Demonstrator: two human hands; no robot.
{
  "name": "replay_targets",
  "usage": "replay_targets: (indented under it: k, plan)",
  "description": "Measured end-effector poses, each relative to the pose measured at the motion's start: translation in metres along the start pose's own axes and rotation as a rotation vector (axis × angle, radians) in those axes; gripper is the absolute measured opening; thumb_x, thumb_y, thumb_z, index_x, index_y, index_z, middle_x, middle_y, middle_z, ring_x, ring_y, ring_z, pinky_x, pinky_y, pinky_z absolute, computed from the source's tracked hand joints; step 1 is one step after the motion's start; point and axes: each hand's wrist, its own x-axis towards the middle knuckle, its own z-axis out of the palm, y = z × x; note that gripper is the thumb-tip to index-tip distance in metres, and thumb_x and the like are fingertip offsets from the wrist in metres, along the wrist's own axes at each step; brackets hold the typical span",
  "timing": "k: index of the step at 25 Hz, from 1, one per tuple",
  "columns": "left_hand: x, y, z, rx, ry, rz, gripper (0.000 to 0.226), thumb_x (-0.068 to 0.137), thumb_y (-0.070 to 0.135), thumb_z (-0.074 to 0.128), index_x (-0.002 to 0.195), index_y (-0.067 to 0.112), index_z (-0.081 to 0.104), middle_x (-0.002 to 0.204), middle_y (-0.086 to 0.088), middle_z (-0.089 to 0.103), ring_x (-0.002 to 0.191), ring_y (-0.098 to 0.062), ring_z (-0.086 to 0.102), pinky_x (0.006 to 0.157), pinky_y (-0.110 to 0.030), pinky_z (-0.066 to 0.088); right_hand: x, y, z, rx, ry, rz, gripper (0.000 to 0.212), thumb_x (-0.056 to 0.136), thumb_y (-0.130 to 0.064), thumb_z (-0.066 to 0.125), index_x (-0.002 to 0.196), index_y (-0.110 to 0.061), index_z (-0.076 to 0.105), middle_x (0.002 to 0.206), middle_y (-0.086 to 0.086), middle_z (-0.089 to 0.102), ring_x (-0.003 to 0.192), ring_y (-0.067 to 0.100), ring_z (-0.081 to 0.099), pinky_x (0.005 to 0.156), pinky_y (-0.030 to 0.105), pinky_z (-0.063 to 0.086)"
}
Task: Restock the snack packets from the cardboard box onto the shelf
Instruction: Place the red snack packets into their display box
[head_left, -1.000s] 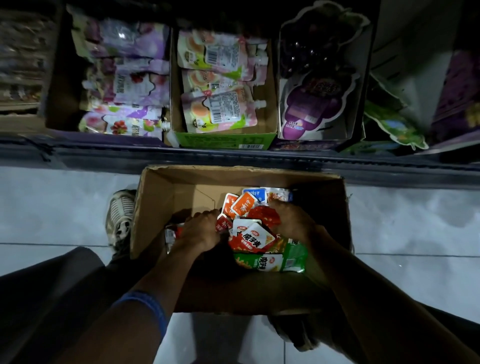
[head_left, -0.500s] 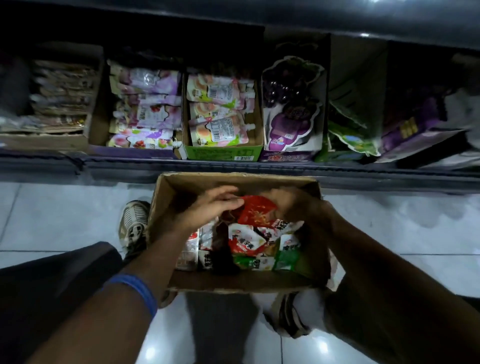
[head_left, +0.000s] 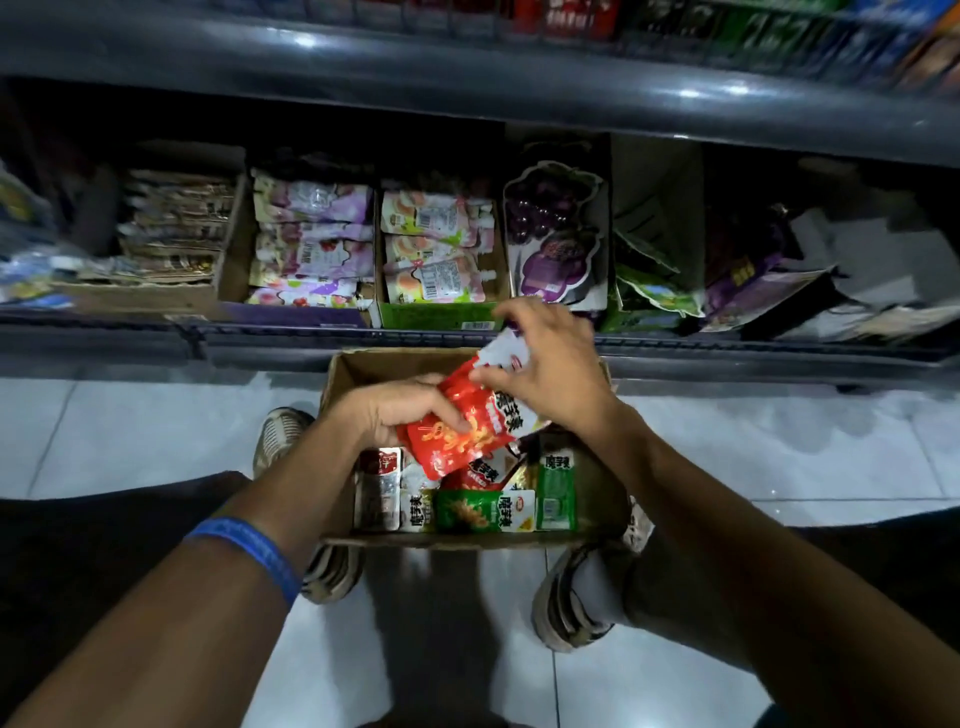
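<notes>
dark metal shelf (head_left: 467, 93) ran overhead; the lower tier held trays of pale spouted pouches (head_left: 436, 249). open brown cardboard box (head_left: 363, 364) on the floor, many packets left inside: restocking seemed barely begun. left hand (head_left: 395, 410) gripped red foil snack packets (head_left: 457, 436) above the box; right hand (head_left: 545, 364) pinched a small white packet (head_left: 501, 353). nothing blocked the reach.
</notes>
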Motion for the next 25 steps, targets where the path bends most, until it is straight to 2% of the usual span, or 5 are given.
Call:
replay_targets:
  k: [4, 7, 10, 18, 25]
  plan:
    - [0.008, -0.012, 0.013, -0.350, 0.088, 0.104, 0.060, 0.069, 0.003, 0.073, 0.126, 0.008, 0.054, 0.106, -0.013, 0.074, 0.097, -0.027, 0.071, 0.084, -0.039, 0.057, -0.011, 0.012, 0.027, 1.140, -0.076, 0.705, 0.062, 0.087, -0.061, 0.054, 0.134, -0.023, 0.042, 0.132, 0.009, 0.056, 0.105, 0.022, 0.060, 0.086, 0.038, 0.049]
    - [0.012, -0.010, 0.029, -0.301, 0.078, 0.067, 0.032, 0.080, -0.006, 0.065, 0.109, 0.008, 0.064, 0.089, -0.011, 0.076, 0.079, -0.025, 0.073, 0.079, -0.037, 0.060, -0.002, 0.014, 0.067, 1.353, -0.287, 0.714, 0.058, 0.090, -0.062, 0.046, 0.130, -0.021, 0.056, 0.121, 0.011, 0.066, 0.111, 0.030, 0.062, 0.098, 0.046, 0.046]
    - [0.019, -0.024, 0.026, -0.325, 0.202, 0.048, 0.045, 0.068, 0.002, 0.066, 0.113, 0.005, 0.063, 0.085, -0.011, 0.074, 0.077, -0.026, 0.070, 0.080, -0.038, 0.056, 0.003, 0.018, 0.085, 1.179, -0.357, 0.694, 0.076, 0.079, -0.077, 0.045, 0.128, -0.021, 0.060, 0.126, 0.007, 0.064, 0.118, 0.028, 0.059, 0.103, 0.045, 0.041]
    - [0.039, -0.089, -0.008, -0.304, 0.416, -0.232, 0.018, 0.078, -0.001, 0.045, 0.080, 0.004, 0.063, 0.068, -0.011, 0.067, 0.063, -0.023, 0.061, 0.060, -0.031, 0.052, -0.038, 0.082, 0.170, 0.011, -0.657, 0.311, 0.046, 0.087, -0.021, 0.063, 0.131, -0.022, 0.052, 0.131, 0.003, 0.057, 0.119, 0.025, 0.054, 0.103, 0.038, 0.044]
    - [0.049, -0.103, -0.020, -0.353, 0.478, -0.303, 0.019, 0.083, 0.001, 0.050, 0.096, 0.003, 0.063, 0.107, -0.021, 0.069, 0.071, -0.022, 0.069, 0.065, -0.033, 0.059, -0.035, 0.087, 0.199, -0.363, -0.660, 0.155, 0.025, 0.089, -0.021, 0.061, 0.113, -0.018, 0.066, 0.116, 0.004, 0.065, 0.112, 0.027, 0.056, 0.094, 0.033, 0.046]
